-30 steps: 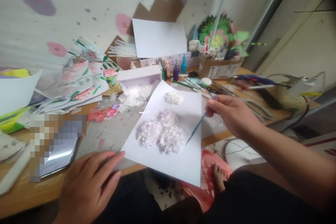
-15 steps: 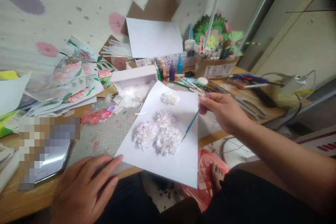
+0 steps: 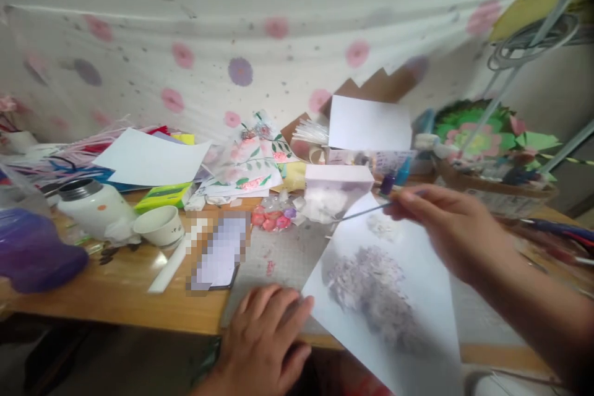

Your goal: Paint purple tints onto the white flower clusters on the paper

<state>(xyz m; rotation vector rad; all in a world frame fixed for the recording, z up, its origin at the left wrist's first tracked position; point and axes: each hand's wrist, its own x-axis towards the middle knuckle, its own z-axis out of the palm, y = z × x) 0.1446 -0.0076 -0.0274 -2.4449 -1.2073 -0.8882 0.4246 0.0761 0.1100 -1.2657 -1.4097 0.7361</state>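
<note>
My right hand (image 3: 445, 229) pinches a thin brush (image 3: 366, 210) above the flowered sheet (image 3: 394, 297) at the desk's (image 3: 116, 291) front edge; my left hand (image 3: 264, 340) lies flat, empty. I'm mid-painting; next needs a steady tip.

Brush (image 3: 362, 213) now raised, pointing left

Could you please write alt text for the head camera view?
A right hand holds a thin paintbrush above a white sheet bearing pale paper flowers; the left hand rests flat on a cluttered wooden desk.
</note>
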